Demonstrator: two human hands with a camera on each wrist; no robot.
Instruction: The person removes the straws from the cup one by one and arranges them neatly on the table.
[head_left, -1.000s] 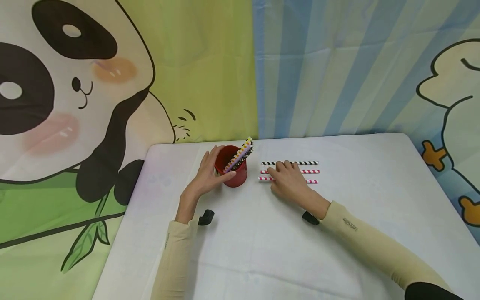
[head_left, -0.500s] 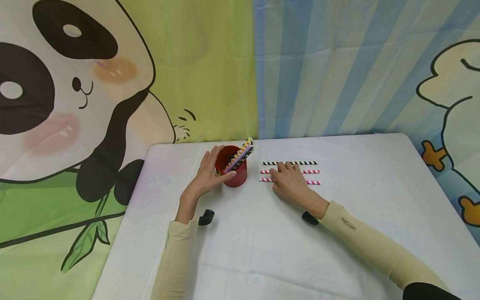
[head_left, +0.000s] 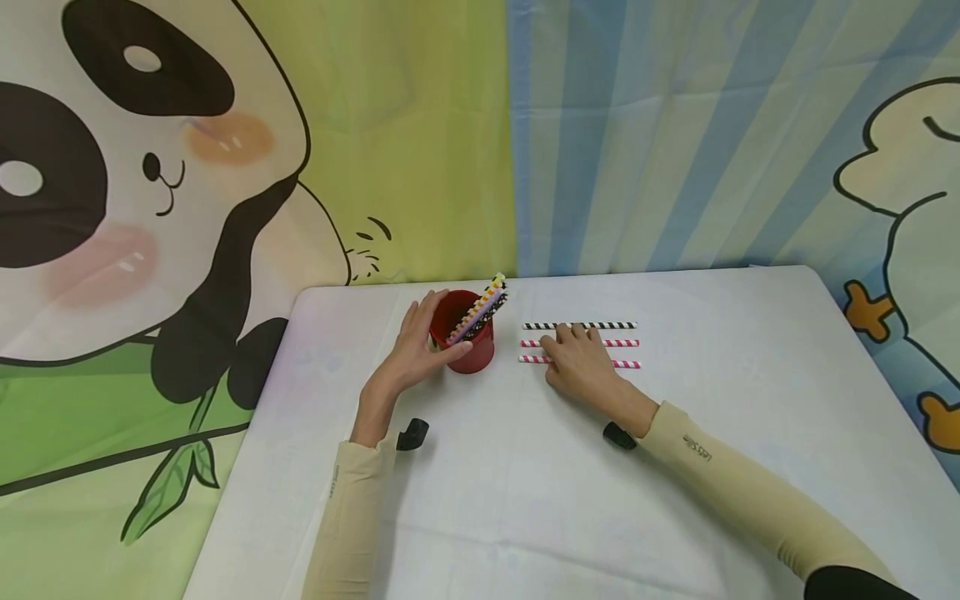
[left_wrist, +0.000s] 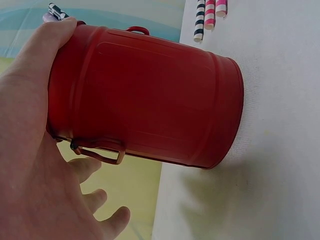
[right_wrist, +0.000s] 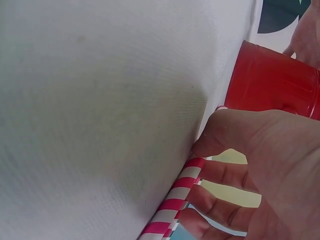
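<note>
A small red metal bucket (head_left: pixel 472 358) stands upright on the table, with several patterned paper straws (head_left: pixel 483 308) leaning right inside it. My left hand (head_left: pixel 414 343) holds the bucket from its left, thumb near the rim in the left wrist view, other fingers spread behind. To the bucket's right lie a black-and-white straw (head_left: pixel 618 326) and two pink-and-white straws, roughly parallel. Thumb and fingers of my right hand (head_left: pixel 585 364) pinch the nearest pink-and-white straw (head_left: pixel 627 364) at the table surface; the right wrist view shows its striped end (right_wrist: pixel 172 205). The middle pink-and-white straw (head_left: pixel 622 343) passes under my fingers.
A white cloth covers the table (head_left: pixel 720 367). Behind it hangs a printed curtain (head_left: pixel 442 142) with a panda and stripes. Black camera mounts (head_left: pixel 412 434) sit at both wrists.
Over the second, the nearest pink-and-white straw has shifted slightly right along with my right hand. My left hand and the bucket stay put.
</note>
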